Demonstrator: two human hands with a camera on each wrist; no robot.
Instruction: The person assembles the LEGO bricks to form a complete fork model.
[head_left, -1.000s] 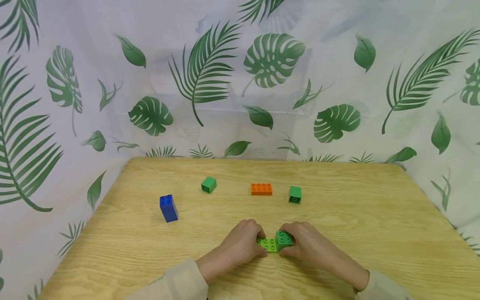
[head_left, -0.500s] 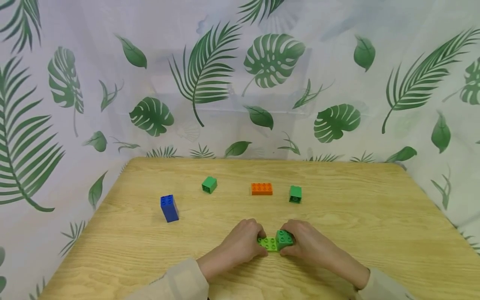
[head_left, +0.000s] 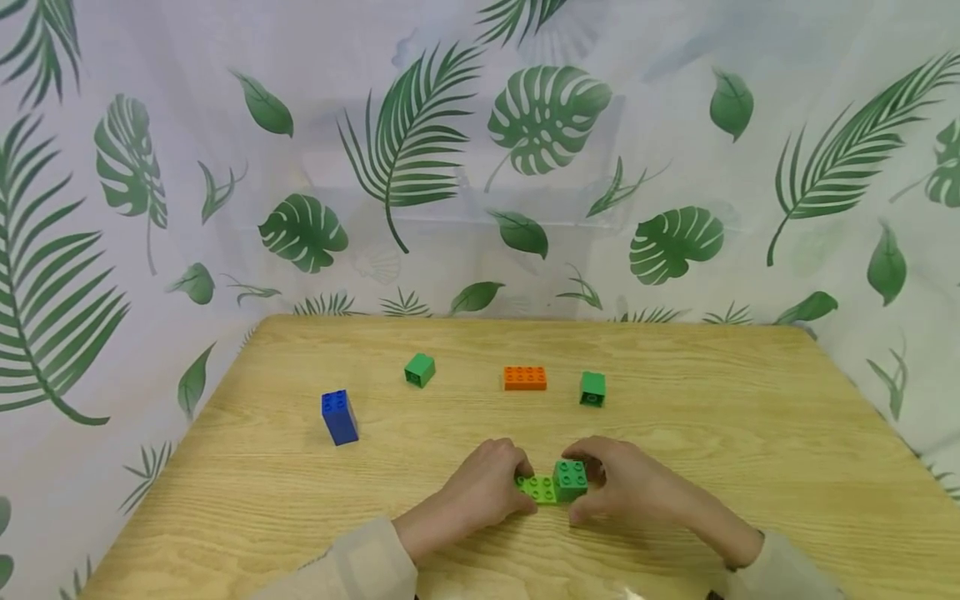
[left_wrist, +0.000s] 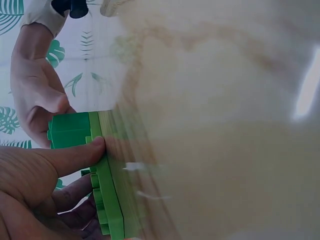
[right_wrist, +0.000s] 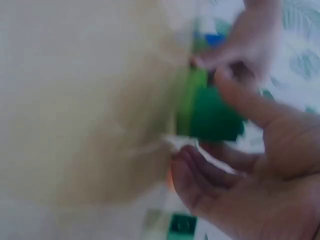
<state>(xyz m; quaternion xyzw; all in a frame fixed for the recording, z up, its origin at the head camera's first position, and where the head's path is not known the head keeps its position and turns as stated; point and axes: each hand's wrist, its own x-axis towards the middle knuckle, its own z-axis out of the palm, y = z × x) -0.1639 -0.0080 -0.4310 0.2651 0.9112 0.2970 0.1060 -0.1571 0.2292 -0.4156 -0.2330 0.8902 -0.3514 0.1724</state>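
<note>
A flat lime-green toy building brick [head_left: 543,490] lies on the table near its front middle. On its right end sits a taller green brick [head_left: 572,477], studs up. My left hand [head_left: 489,483] pinches the lime-green brick's left part between thumb and fingers; the thumb [left_wrist: 82,156] presses on its near edge in the left wrist view. Thumb and fingers of my right hand [head_left: 641,482] are parted around the green brick, a small gap showing beside it in the head view. The right wrist view is blurred, with the green brick [right_wrist: 215,116] between thumb and fingers.
Farther back on the wooden table [head_left: 712,392] are an orange brick [head_left: 525,378], a green brick [head_left: 420,369] on its side, and another green brick [head_left: 592,389] with its hollow side showing. A tall blue block [head_left: 340,417] stands at the left. A leaf-patterned curtain [head_left: 450,167] hangs behind.
My right hand has let go of the green brick and drawn slightly to the right, its fingers parting. The left hand keeps its hold and the bricks stay put.
</note>
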